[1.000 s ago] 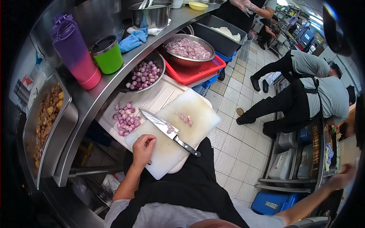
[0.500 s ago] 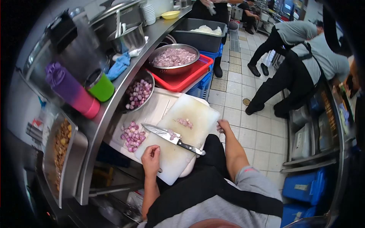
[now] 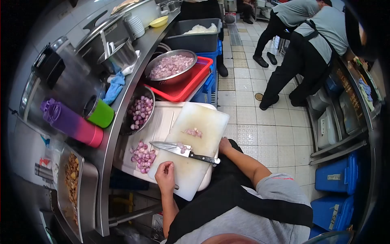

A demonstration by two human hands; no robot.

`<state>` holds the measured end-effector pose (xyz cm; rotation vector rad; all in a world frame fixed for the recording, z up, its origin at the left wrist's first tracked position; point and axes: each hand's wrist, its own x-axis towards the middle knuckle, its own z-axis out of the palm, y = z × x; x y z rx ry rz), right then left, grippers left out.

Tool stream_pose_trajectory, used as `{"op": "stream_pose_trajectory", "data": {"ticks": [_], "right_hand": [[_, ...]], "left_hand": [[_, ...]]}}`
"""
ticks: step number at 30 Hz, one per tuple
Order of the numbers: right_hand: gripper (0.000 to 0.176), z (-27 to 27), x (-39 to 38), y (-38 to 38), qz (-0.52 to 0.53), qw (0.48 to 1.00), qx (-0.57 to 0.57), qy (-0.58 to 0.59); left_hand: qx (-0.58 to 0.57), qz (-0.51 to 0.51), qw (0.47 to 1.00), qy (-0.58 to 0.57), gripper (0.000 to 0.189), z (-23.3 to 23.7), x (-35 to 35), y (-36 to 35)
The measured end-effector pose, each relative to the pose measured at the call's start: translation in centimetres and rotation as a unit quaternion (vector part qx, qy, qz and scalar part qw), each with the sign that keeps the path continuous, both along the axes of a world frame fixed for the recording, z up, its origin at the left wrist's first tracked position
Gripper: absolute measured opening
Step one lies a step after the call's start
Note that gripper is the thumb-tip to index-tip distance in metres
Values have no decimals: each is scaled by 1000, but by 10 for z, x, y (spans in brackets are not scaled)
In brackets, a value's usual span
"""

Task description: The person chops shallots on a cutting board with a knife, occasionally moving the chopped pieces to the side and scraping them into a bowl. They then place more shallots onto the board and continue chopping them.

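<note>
The person wears a grey, short-sleeved shirt (image 3: 235, 220), its right sleeve (image 3: 280, 190) bearing a thin reddish line (image 3: 283, 178). A black apron (image 3: 209, 206) overlies it; black cloth (image 3: 232, 177) covers the legs. Left hand (image 3: 165, 174) and right hand (image 3: 223, 145) are bare.

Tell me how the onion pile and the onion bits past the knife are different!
The onion pile has round bulbs; the onion bits are small pieces. The pile is big, the bits few. The pile lies beside the cutting board, the bits on it. Both look pinkish.

Bright, even light on white cutting board (image 3: 207, 118); pale glare on floor tiles (image 3: 245, 132); dimness beneath steel counter (image 3: 106, 175); fisheye distortion bowing counter's edge; corners black.
</note>
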<state>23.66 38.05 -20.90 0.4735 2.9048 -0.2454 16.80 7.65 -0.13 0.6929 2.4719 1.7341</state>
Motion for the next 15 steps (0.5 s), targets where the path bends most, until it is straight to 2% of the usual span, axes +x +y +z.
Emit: {"op": "stream_pose_trajectory", "data": {"ticks": [3,4,8,11,15], "right_hand": [[34,-2,-1,3,-17,999,-34,25],[36,-25,-5,7,-23,997,-39,66],[35,-50,-8,14,1,998,-8,64],[34,-43,-7,14,-1,999,-11,41],[33,-60,-10,17,2,998,-14,60]], "left_hand": [[-1,21,1000,-4,9,3,1,-3],[0,15,1000,10,9,1,1,-4],[1,2,1000,13,8,3,1,-3],[15,-1,1000,-6,8,6,1,0],[7,4,1000,-10,8,6,0,-2]]}}
